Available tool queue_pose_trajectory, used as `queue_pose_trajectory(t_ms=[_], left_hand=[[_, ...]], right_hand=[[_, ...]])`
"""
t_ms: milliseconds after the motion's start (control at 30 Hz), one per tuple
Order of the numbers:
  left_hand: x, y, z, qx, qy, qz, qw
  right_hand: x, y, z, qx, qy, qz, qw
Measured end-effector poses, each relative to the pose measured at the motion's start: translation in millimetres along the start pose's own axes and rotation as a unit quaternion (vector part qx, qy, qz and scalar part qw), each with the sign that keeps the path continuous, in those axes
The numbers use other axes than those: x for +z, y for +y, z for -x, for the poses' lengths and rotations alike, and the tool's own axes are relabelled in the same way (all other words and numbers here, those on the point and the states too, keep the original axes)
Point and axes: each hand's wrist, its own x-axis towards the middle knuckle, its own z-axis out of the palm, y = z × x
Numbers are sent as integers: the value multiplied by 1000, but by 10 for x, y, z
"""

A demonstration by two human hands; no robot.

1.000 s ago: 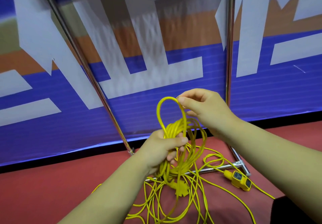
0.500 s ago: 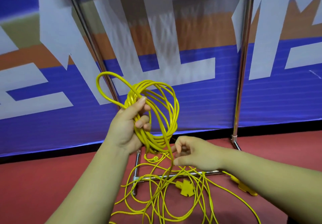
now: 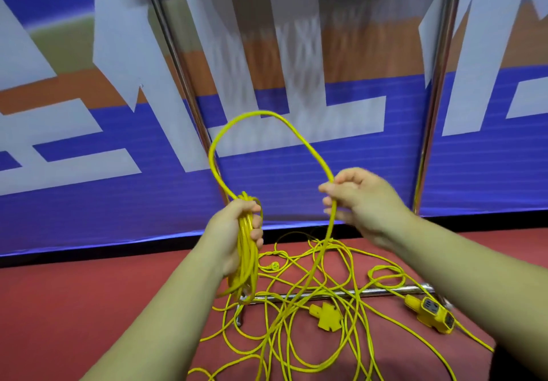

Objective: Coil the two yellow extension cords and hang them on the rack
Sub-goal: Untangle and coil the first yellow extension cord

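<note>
The left hand (image 3: 237, 232) is closed in a fist around a coil (image 3: 247, 257) of yellow cord, gripping it near the top; the gathered loops hang straight down below the fist, their lower end level with the rack's base bar (image 3: 341, 292). From the top of the fist a single loop (image 3: 258, 114) of cord rises, arches over and comes down to the right hand (image 3: 358, 200). The right hand is partly closed, its fingers curled around that strand, thumb and forefinger pinching it at the top of the grip. The hand is motion-blurred, so the exact finger contact cannot be told. Below the right hand the strand runs down and left into loose cord (image 3: 311, 321) on the floor (image 3: 89, 306).

The loose cord lies in tangled, overlapping loops on the red floor, draped over the base bar. Whether it is one cord or two cannot be told from the tangle. A flat yellow plug (image 3: 324, 315) lies among the loops just in front of the bar. A yellow socket block (image 3: 430, 312) with dark outlets lies to the right, near the bar's right end. A small round yellow fitting (image 3: 274, 266) lies behind the bar, just right of the hanging coil.

Two chrome rack uprights (image 3: 178, 63) rise from the base, the left one slanting, the right one near vertical. Behind them stands a blue, white and orange banner (image 3: 296, 188).
</note>
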Motion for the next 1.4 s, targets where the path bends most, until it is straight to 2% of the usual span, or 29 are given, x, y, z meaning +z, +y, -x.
queue_pose_trajectory(t_ms=[100, 200, 300, 367, 467, 567, 667, 733, 833, 967, 1067, 1167, 1267, 1400], left_hand=[[35, 12, 15, -2, -28, 35, 999], [103, 108, 92, 35, -86, 75, 993], [166, 215, 159, 79, -122, 130, 981], [193, 256, 171, 103, -124, 156, 974], [224, 251, 138, 124, -100, 172, 972], [233, 193, 58, 125, -59, 157, 978], [249, 78, -20, 145, 8, 46, 988], [290, -16, -27, 134, 15, -39, 990], [380, -165, -13, 69, -47, -106, 991], [497, -313, 8, 26, -145, -175, 973], [554, -350, 13, -1, -207, -165, 964], [604, -305, 32, 10, -240, -157, 958], [611, -168, 39, 40, -240, -105, 964], [514, 95, 54, 74, -179, 14, 981]], right_hand=[[-214, -16, -185, -59, 122, 75, 988], [-469, 173, -323, -53, 128, 271, 952], [-595, 309, -346, -9, 49, 470, 881], [-565, 324, -260, 2, -46, 563, 825], [-434, 285, -62, 28, -198, 598, 776], [-319, 171, 115, -3, -289, 606, 742], [-286, -22, 235, -56, -327, 565, 755], [-311, -131, 271, -104, -319, 531, 778], [-376, -193, 263, -148, -293, 482, 812], [-414, -242, 223, -158, -261, 401, 864], [-435, -325, 199, -159, -226, 347, 896], [-485, -372, 153, -130, -211, 312, 917], [-573, -317, 94, -37, -258, 248, 933], [-654, -93, 66, 49, -345, 201, 915]])
